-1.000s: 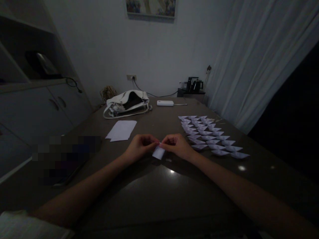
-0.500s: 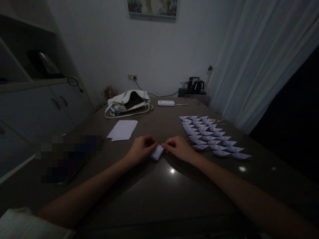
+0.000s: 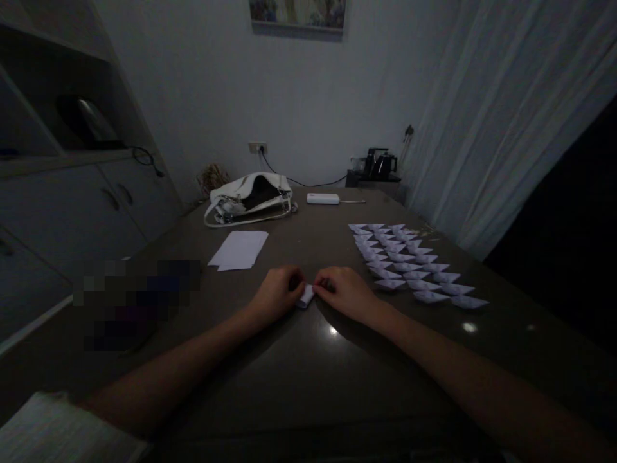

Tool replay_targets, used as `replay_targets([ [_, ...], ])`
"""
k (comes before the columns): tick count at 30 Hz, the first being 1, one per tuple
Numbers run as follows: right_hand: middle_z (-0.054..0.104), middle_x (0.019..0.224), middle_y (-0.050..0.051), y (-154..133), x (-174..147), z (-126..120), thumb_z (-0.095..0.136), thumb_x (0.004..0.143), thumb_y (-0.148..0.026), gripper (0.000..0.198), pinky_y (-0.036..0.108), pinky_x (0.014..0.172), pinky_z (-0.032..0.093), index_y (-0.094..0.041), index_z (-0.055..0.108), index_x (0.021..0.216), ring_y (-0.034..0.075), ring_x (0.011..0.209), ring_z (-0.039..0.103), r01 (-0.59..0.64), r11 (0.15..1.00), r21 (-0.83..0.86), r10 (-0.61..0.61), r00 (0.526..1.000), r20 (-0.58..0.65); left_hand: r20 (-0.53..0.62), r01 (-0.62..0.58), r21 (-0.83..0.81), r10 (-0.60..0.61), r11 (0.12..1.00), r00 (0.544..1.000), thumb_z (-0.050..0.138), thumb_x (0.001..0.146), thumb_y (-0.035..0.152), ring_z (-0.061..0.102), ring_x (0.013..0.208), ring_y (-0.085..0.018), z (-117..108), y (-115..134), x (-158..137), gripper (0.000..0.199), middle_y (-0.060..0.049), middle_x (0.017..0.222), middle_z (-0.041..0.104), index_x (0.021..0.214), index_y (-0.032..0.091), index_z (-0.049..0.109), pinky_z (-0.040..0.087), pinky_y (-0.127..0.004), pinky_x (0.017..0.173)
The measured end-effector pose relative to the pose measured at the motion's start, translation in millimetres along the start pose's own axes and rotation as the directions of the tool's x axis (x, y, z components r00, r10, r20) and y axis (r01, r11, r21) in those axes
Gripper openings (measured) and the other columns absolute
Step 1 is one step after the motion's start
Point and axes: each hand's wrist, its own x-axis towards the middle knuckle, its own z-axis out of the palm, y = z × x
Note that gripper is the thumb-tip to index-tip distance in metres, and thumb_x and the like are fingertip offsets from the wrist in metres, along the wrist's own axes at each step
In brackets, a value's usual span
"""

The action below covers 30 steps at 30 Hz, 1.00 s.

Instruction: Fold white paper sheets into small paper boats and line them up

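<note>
A small folded piece of white paper (image 3: 305,297) is held between my two hands just above the dark table (image 3: 289,373). The fingertips of my left hand (image 3: 280,289) pinch its left side, thumb toward me. On the other side, my right hand (image 3: 344,290) pinches the upper right corner with thumb and forefinger. My fingers cover part of the folds. To the right stand several folded paper boats (image 3: 418,275) in rows. A stack of white paper sheets (image 3: 241,249) lies beyond my left hand.
A white handbag (image 3: 250,196) sits open at the back left of the table. Right of it lies a white power strip-like device (image 3: 322,199) with a short cord. A black kettle (image 3: 384,166) stands near the wall. Something pixelated lies at the left.
The folded paper now looks narrower, its near part less spread out than before. Both hands stay pinched on it in nearly the same place. The view has shifted very slightly.
</note>
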Motion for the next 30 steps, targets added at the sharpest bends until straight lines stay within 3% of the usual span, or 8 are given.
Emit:
replay_targets([
  [13,0.066,0.077,0.001,-1.5,0.2,0.8,0.058,0.079,-0.022,0.006,0.022,0.06,0.035,-0.018,0.063,0.081,0.013,0.069,0.059,-0.038,0.996,-0.082,0.042,0.998,0.044,0.022,-0.041,0.052,0.039,0.998,0.999,0.048,0.079,0.014,0.056,0.07,-0.016,5.9,-0.9,0.4,0.007,-0.006,0.077,0.061,0.077,0.014,0.055,0.039,-0.025,0.061],
  [22,0.064,0.077,0.0,-9.9,-6.5,-2.8,0.058,0.078,-0.018,0.003,0.022,0.057,0.03,-0.018,0.059,0.076,0.012,0.069,0.056,0.082,0.982,-0.168,-0.072,0.995,0.064,0.032,-0.082,0.17,0.078,0.982,0.996,0.043,0.083,0.014,0.056,0.077,-0.018,11.1,-0.6,-2.3,0.007,-0.006,0.083,0.059,0.081,0.016,0.049,0.041,-0.027,0.067],
  [30,0.064,0.073,-0.002,-27.2,-16.0,0.2,0.061,0.077,-0.022,0.003,0.022,0.057,0.029,-0.019,0.061,0.076,0.011,0.066,0.055,0.182,0.982,-0.05,-0.172,0.972,0.159,0.094,-0.043,0.266,0.018,0.963,0.995,0.039,0.086,0.018,0.056,0.082,-0.02,7.0,6.6,-2.4,0.01,-0.007,0.088,0.06,0.083,0.016,0.049,0.04,-0.029,0.069],
])
